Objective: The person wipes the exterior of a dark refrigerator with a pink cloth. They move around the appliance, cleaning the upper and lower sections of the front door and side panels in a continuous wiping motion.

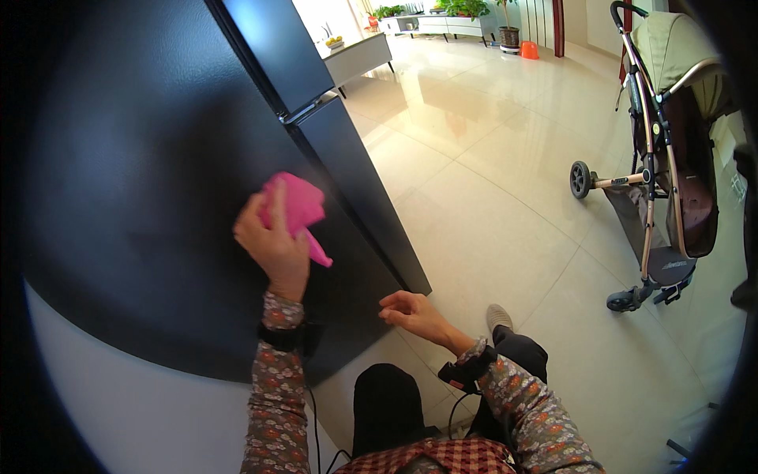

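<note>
My left hand [274, 249] presses a bright pink cloth [301, 201] against the dark side panel [166, 195] of a refrigerator. The cloth is bunched under the fingers, and one corner trails down toward the wrist. My right hand [417, 317] hangs in the air near the refrigerator's lower front corner, its fingers loosely curled with a gap to the thumb. Nothing is visible in it. The refrigerator's doors [355, 172] run along the panel's right side, with a seam and hinge [305, 112] between upper and lower door.
A stroller [657, 154] with a pale green canopy stands on the glossy tiled floor [485, 201] at right. Farther back are a table [358, 56] with a fruit bowl, a potted plant [508, 37] and an orange bucket [529, 50]. Thin cables [315, 420] hang by my arms.
</note>
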### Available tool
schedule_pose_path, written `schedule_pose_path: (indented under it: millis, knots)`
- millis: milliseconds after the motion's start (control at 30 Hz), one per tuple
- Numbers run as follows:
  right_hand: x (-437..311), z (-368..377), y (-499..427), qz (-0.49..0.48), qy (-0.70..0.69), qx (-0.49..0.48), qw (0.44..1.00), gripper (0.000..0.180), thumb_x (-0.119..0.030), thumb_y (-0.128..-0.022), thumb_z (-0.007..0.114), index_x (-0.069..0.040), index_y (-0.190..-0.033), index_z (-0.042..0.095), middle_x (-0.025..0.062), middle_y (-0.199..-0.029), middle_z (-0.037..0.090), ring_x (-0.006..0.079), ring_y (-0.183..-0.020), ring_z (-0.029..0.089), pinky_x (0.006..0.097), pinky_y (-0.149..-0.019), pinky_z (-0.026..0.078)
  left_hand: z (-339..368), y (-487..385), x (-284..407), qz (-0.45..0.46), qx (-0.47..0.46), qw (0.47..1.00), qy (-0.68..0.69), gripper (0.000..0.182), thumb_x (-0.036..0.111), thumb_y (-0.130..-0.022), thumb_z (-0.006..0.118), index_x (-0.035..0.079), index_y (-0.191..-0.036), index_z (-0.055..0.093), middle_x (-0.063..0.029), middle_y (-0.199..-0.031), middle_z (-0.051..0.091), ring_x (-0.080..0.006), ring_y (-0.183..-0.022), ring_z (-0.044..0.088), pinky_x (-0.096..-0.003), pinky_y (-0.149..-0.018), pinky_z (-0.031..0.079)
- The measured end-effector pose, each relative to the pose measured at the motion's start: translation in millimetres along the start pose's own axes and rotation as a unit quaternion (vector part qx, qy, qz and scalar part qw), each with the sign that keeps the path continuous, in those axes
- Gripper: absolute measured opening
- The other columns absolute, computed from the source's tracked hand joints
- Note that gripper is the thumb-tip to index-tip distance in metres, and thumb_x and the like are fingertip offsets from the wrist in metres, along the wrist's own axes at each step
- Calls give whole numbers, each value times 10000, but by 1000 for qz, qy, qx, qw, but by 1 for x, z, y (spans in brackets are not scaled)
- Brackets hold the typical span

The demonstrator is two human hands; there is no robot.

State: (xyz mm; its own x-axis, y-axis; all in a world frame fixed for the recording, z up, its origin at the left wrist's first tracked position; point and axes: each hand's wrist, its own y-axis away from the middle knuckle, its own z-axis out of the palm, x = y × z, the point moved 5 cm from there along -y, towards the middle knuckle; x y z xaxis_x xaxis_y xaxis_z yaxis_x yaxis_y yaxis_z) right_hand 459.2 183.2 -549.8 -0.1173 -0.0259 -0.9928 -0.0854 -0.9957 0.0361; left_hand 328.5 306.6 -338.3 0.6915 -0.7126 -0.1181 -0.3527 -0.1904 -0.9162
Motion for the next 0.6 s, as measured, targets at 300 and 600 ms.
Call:
schedule_pose_path:
  millis: [300, 600]
  knots:
    - [-11, -25, 15, -10, -53, 15, 998, 296, -183, -914, 678, 26, -1116, 617, 73, -961, 697, 113, -887, 648, 274, -784, 524, 121, 246, 57, 199, -293, 935, 9, 511, 172, -836, 601, 123, -1341, 547, -71, -1211, 565, -238, -1110, 535, -432, -915, 404]
    - [-18, -19, 5, -18, -82, -6, 996, 294, -169, -919, 670, 25, -1135, 617, 74, -975, 696, 117, -889, 647, 269, -798, 523, 95, 229, 35, 128, -257, 957, 31, 482, 157, -824, 612, 170, -1306, 601, -91, -1239, 532, -264, -1128, 501, -489, -917, 347]
